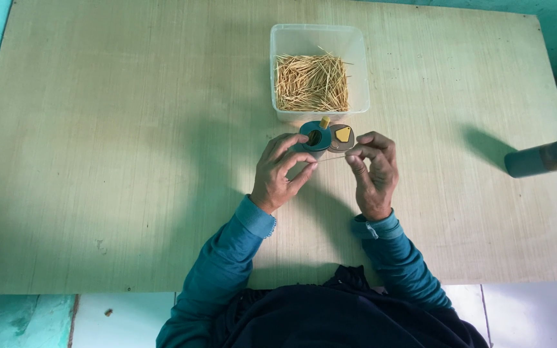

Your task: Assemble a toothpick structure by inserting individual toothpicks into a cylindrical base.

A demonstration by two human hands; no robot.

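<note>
My left hand (pixel 280 173) grips a small teal round container (pixel 316 139) with its flip lid (pixel 342 136) swung open to the right; the lid shows a yellow tab. My right hand (pixel 373 173) pinches a thin wooden toothpick (pixel 331 158) that lies level between the two hands, just below the container's mouth. Right behind the container stands a clear plastic tub (pixel 318 37) holding a heap of toothpicks (pixel 311 82).
A second teal container (pixel 539 159) with a yellow tab lies on its side near the right edge of the pale wooden tabletop (pixel 130 161). Teal floor and white tiles surround the table.
</note>
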